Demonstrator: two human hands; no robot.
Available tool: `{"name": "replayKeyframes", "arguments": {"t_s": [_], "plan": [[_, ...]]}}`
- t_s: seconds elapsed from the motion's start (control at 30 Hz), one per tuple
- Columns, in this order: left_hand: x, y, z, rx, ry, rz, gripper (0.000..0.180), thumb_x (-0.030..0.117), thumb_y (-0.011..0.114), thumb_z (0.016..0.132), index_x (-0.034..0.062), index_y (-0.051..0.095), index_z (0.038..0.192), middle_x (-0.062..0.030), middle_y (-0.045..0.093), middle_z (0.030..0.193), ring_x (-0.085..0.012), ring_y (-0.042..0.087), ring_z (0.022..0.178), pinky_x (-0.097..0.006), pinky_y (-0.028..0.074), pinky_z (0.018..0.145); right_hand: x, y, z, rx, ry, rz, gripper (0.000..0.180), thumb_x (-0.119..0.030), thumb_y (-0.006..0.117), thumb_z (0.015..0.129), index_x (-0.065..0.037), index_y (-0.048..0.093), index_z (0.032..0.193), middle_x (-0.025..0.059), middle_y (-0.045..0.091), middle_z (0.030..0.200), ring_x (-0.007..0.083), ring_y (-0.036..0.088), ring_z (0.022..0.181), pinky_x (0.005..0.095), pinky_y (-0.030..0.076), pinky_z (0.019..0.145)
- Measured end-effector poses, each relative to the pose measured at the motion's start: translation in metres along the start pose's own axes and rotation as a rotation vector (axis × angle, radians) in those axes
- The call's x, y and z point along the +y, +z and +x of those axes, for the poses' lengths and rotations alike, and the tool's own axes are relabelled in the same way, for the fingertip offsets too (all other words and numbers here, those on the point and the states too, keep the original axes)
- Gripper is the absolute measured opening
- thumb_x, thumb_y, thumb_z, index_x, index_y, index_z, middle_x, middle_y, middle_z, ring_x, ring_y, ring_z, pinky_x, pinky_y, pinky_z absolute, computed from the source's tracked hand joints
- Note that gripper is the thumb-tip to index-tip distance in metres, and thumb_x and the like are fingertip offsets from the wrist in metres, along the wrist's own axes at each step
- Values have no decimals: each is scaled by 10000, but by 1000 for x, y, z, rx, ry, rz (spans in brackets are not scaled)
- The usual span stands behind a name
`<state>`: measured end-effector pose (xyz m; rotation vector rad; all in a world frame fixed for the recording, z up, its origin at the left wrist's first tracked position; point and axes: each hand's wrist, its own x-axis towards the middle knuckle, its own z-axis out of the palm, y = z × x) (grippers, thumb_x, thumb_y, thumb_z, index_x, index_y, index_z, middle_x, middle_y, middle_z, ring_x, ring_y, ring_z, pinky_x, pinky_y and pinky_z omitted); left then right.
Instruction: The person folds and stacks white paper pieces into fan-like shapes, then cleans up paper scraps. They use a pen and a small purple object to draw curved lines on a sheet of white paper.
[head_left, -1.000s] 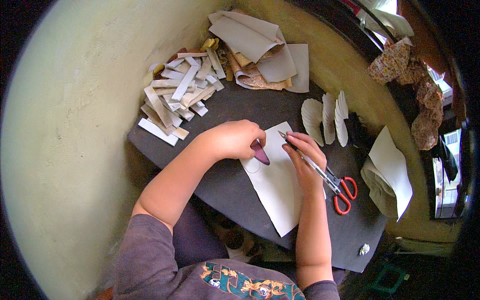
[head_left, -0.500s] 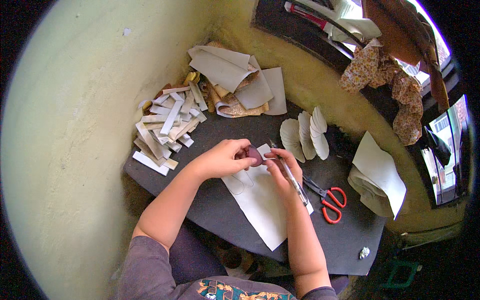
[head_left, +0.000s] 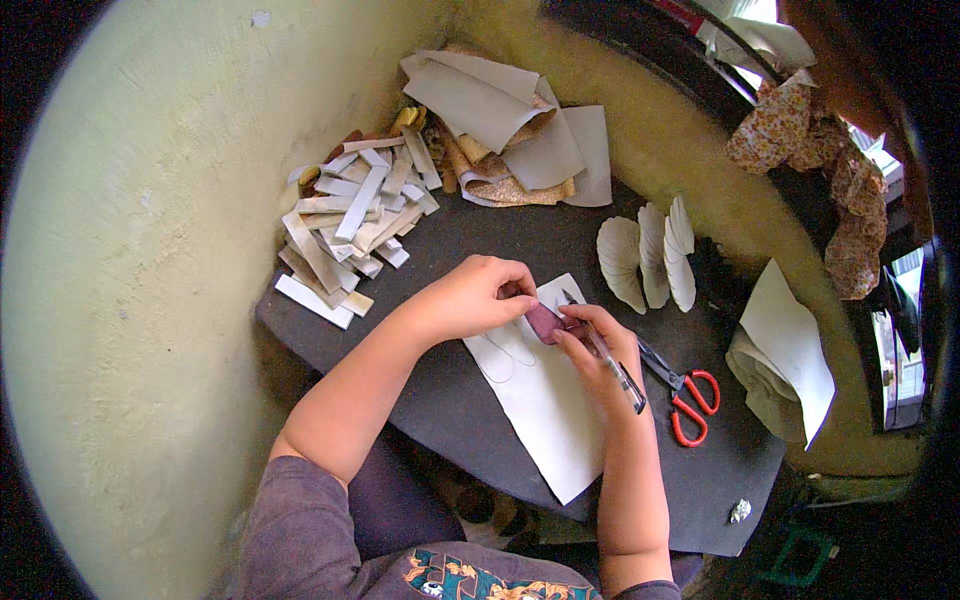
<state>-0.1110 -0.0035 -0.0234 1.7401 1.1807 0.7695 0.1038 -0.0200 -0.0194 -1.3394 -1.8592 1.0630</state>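
Between my two hands is a small, flat, dark purple piece (head_left: 545, 323) with rounded edges; its material I cannot make out. My left hand (head_left: 482, 296) pinches its upper left end, fingers curled and closed. My right hand (head_left: 606, 352) grips its other side with thumb and fingertips. A clear-barrelled pen (head_left: 622, 374) also rests in my right hand, tip pointing up and away. Beneath both hands lies a long white sheet (head_left: 550, 425) with curved outlines drawn near its left edge. Red-handled scissors (head_left: 684, 393) lie just right of my right hand.
A pile of pale strips (head_left: 350, 215) sits at the back left of the dark table (head_left: 430, 400). Behind are stacked sheets (head_left: 510, 130). Fanned white scalloped pieces (head_left: 650, 255) and a folded white sheet (head_left: 785, 350) lie right. A crumpled foil ball (head_left: 740, 511) is near the edge.
The view has shifted, so the table's contents sit farther right. The purple piece has turned and shows more of its flat face. Both hands still hold it.
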Motion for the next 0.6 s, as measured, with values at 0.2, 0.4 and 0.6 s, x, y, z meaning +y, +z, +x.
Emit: {"name": "replayKeyframes", "arguments": {"t_s": [0.2,0.4,0.6], "plan": [[1,8,0,3,2,136,219,209,627,814,15,659,910,-172,660,812,-295,650,750,-360,506,689,-10,-1,-2,-47,-175,-189,328,-28,720,718,-55,620,1029,139,617,964,243,652,818,308,509,705],[-2,12,1,18,61,151,216,193,623,808,4,659,905,-186,656,841,-326,644,770,-374,509,709,-16,7,-8,-58,-255,-325,359,-20,710,704,-68,610,1046,149,582,983,312,613,866,346,506,742],[1,1,3,110,24,100,217,194,589,845,11,669,928,-209,652,908,-341,639,873,-398,497,801,-21,8,-9,-64,-202,-328,354,-43,715,710,-76,614,1048,160,584,1012,318,616,917,356,501,776]]}}
